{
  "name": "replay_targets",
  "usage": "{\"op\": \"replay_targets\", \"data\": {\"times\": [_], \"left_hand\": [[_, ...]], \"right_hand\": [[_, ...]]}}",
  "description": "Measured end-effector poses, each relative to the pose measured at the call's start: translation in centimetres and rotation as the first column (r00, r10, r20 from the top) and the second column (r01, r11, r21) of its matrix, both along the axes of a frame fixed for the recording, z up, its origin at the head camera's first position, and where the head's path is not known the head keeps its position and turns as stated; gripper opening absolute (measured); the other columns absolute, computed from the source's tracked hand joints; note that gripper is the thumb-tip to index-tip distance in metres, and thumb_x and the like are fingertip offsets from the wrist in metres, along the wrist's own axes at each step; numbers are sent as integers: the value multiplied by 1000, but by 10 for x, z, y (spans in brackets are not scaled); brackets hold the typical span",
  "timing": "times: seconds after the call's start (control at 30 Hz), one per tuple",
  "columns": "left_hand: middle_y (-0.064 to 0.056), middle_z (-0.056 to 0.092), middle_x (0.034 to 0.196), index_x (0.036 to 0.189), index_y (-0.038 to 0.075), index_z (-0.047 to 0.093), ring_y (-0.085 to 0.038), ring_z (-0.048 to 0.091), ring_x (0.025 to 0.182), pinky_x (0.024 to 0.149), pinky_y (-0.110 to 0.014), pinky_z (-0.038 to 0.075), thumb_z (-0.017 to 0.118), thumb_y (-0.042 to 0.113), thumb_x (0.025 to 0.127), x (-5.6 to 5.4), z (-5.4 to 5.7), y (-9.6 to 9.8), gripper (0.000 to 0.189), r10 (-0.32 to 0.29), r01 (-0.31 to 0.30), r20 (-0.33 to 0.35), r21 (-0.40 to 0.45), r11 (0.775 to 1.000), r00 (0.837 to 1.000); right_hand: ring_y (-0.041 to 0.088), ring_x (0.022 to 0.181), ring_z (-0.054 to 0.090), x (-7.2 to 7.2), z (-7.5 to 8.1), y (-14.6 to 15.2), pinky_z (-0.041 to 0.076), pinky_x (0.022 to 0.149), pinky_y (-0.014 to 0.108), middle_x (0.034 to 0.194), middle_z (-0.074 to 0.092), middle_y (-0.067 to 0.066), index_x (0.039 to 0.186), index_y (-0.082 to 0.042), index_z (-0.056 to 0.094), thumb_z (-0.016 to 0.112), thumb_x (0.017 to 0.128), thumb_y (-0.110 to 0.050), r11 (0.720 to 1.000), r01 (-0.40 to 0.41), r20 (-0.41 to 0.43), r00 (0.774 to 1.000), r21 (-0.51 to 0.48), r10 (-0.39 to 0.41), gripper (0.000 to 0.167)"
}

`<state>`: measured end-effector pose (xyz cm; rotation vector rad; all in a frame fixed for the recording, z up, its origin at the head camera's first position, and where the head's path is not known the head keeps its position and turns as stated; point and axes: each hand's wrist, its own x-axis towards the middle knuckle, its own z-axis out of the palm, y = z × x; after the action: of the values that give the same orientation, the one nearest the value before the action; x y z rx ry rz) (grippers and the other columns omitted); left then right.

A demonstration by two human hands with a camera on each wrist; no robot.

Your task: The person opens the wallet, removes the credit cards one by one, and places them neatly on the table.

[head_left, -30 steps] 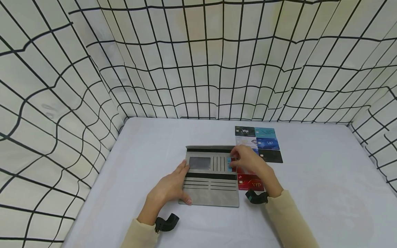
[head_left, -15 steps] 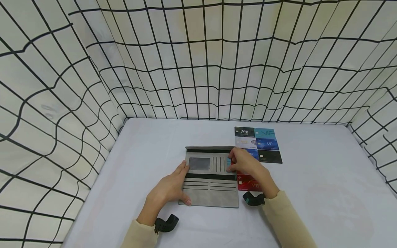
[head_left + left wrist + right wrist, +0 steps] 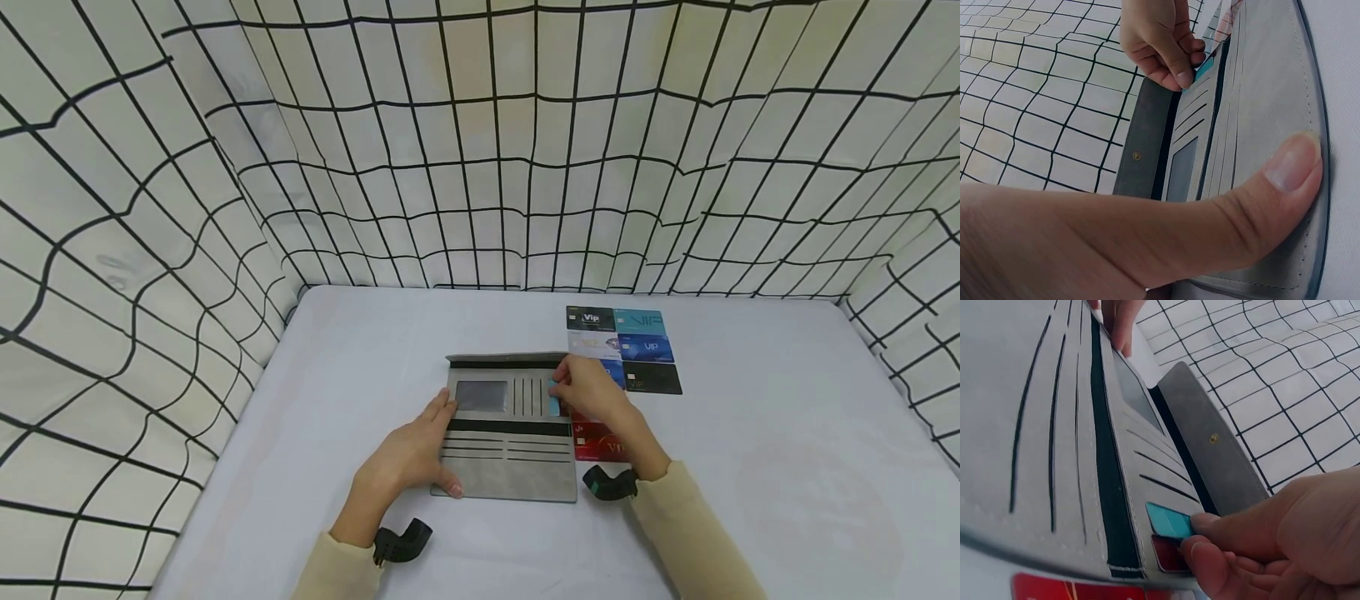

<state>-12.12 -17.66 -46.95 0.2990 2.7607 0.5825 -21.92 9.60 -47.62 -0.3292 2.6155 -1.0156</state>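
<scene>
A grey wallet (image 3: 506,479) lies unfolded on the white table, with slits and a clear window (image 3: 482,396) on its inside. My left hand (image 3: 411,454) rests along its left edge; in the left wrist view the thumb (image 3: 1294,162) presses near the stitched border. At the wallet's right end, my right hand (image 3: 596,390) pinches the edge of a teal card (image 3: 1169,520), which sits partly in a slot. Beside it a dark red card (image 3: 1169,553) also sits partly in the wallet, close to the right fingers. Its far edge is hidden by them.
Several cards lie in rows right of the wallet, among them a black card (image 3: 654,377), a blue card (image 3: 647,347) and a red card (image 3: 596,442). The wallet's snap flap (image 3: 1210,440) stands raised. A black-grid white curtain (image 3: 480,167) surrounds the table's back and sides.
My right hand has shifted slightly left with its fingers at the teal card, uncovering a bit more of the blue card behind. My left hand has stayed in place on the wallet.
</scene>
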Motion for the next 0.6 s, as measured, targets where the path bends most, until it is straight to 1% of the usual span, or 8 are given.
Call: {"op": "replay_targets", "data": {"times": [0.13, 0.27, 0.47, 0.6], "left_hand": [[-19, 25, 165, 151, -4, 37, -38, 44, 143, 106, -51, 49, 99, 34, 53, 0, 0, 0, 122, 1, -1, 0, 2, 1000, 1000], [-20, 25, 165, 151, -5, 37, -38, 44, 143, 106, -50, 49, 99, 34, 52, 0, 0, 1, 122, 3, -3, -1, 0, 1000, 1000], [-20, 25, 165, 150, -5, 38, -38, 44, 143, 106, -50, 48, 99, 35, 52, 0, 0, 1, 122, -1, 1, -4, -4, 1000, 1000], [-20, 25, 165, 151, -5, 37, -38, 44, 143, 106, -51, 48, 99, 35, 52, 0, 0, 1, 122, -1, 1, -1, -3, 1000, 1000]], "right_hand": [[15, 63, 65, 1, -1, -2, 58, 62, 27, 85, 71, 12, 104, 2, 66, 67, 94, -7, 996, 77, 49, 996, -45, -75, 13], [15, 61, 66, 1, 0, -3, 58, 60, 27, 83, 71, 11, 101, 2, 67, 67, 94, -7, 991, 119, 61, 991, -67, -116, 11], [15, 60, 67, 1, 3, -4, 57, 59, 26, 78, 70, 10, 97, 2, 68, 67, 94, -8, 982, 160, 91, 984, -96, -152, 11], [14, 60, 67, 1, 4, -1, 58, 60, 26, 77, 71, 11, 97, 3, 69, 67, 94, -7, 978, 171, 121, 980, -122, -156, 11]]}}
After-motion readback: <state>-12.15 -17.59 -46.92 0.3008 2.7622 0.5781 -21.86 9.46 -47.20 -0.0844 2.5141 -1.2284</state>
